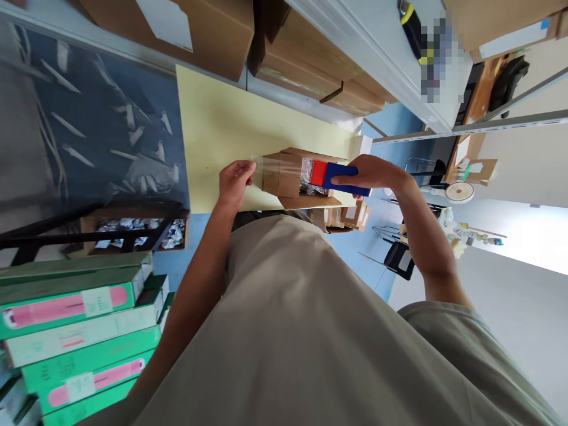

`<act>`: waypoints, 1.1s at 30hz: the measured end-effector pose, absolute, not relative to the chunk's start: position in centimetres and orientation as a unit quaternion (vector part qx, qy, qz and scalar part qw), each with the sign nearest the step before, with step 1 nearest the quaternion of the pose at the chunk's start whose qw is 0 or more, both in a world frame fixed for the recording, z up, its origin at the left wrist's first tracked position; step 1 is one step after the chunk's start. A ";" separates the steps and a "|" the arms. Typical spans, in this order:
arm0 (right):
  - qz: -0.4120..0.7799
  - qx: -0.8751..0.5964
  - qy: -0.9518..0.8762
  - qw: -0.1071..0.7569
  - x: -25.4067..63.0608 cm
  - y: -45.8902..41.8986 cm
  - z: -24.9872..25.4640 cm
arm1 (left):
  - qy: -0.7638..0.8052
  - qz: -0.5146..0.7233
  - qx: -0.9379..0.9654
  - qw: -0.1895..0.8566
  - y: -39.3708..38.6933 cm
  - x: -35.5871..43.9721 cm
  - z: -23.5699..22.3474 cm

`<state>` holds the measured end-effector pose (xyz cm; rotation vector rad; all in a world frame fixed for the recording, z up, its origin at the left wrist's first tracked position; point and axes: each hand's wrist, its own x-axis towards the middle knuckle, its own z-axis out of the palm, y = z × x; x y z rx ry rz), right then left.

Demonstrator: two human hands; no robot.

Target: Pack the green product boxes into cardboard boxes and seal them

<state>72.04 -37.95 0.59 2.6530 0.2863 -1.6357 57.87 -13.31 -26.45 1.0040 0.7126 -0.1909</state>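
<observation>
In front of me a small cardboard box [289,175] lies on a pale yellow board [213,127], with flaps standing out at its sides. Shiny plastic-wrapped contents [307,174] show through its uncovered part. My right hand [366,173] is closed around a blue and red tape dispenser [339,176], held low over the right part of the box. My left hand [236,180], left of the box, pinches the end of a strip of clear packing tape [265,168]. The strip runs towards the box; whether it is stuck down there I cannot tell.
Large cartons [310,56] stand behind the board, beneath a white shelf [355,35]. Green boxes [84,349] are stacked at lower left, near an open carton of silvery packets [139,232]. Clear plastic [151,171] lies left of the board. A black chair [399,260] stands right.
</observation>
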 end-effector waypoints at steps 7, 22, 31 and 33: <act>-0.510 0.854 0.101 0.013 72.1 -37.7 -0.3 | 0.352 -0.088 0.464 0.808 -13.4 58.3 -27.3; -0.505 0.861 0.063 0.007 73.0 -37.2 -1.5 | 0.353 -0.101 0.464 0.806 -14.4 59.7 -30.8; -0.506 0.853 0.064 0.110 73.3 -36.0 -1.2 | 0.352 -0.118 0.480 0.795 -16.8 60.4 -33.0; -0.504 0.852 0.066 0.120 73.3 -35.8 -1.2 | 0.347 -0.118 0.494 0.788 -17.4 60.6 -33.3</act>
